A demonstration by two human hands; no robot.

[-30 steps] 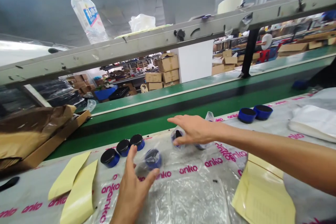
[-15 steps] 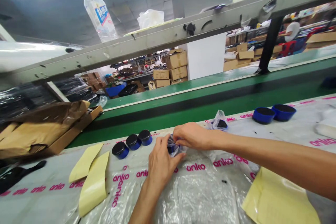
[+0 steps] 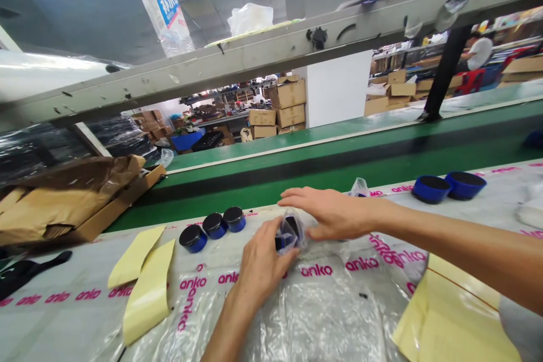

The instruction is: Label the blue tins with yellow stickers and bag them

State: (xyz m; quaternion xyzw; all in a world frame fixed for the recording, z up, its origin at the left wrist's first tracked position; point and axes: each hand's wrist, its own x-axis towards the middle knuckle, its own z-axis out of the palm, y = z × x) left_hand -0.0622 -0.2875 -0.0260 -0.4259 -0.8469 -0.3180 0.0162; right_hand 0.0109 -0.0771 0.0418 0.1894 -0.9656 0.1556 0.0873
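1. A worker's left hand (image 3: 263,254) closes around a bagged blue-and-black piece (image 3: 291,235) over printed plastic sheeting (image 3: 326,322) — the piece lies between both hands, against the left, the nearer.
2. The right hand (image 3: 335,212), open with fingers extended, hovers just right of it; contact cannot be told, and crumpled film masks any long axis.
3. Counted: three black-topped pieces (image 3: 215,227) at left, two blue pieces (image 3: 431,190) at right, one clear bag (image 3: 359,185) half-hidden behind the right hand, two yellow sheets (image 3: 148,294) at left.
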